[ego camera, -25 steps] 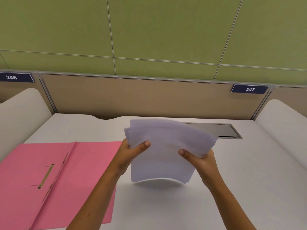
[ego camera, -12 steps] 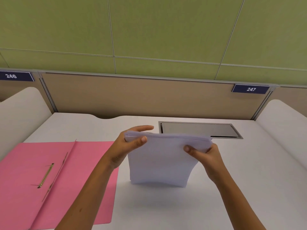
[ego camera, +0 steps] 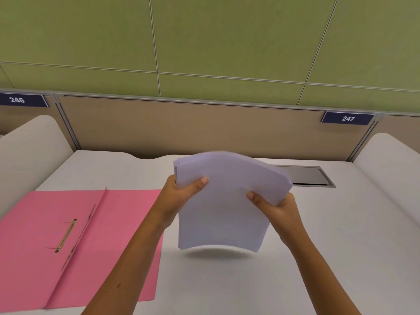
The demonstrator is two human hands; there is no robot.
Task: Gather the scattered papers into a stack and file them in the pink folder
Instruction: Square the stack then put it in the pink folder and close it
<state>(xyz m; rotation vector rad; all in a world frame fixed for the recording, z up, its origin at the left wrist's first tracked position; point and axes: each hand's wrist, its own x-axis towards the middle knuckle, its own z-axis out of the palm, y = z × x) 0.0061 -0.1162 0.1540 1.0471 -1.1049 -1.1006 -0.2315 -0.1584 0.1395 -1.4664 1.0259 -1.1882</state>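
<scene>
head | left hand (ego camera: 179, 196) and right hand (ego camera: 276, 206) each grip a side of the paper stack (ego camera: 223, 201), thumbs on its front | stack held just above the desk (ego camera: 227, 287), lower edge bowed | pink folder (ego camera: 75, 242) lies open on desk, left of stack

Both forearms are showing bare from the bottom edge up to the wrists, no sleeve reaching into view, while the left hand (ego camera: 179, 196) and right hand (ego camera: 278, 208) are wearing nothing, their thumbs showing short, plain nails at the tips.
</scene>
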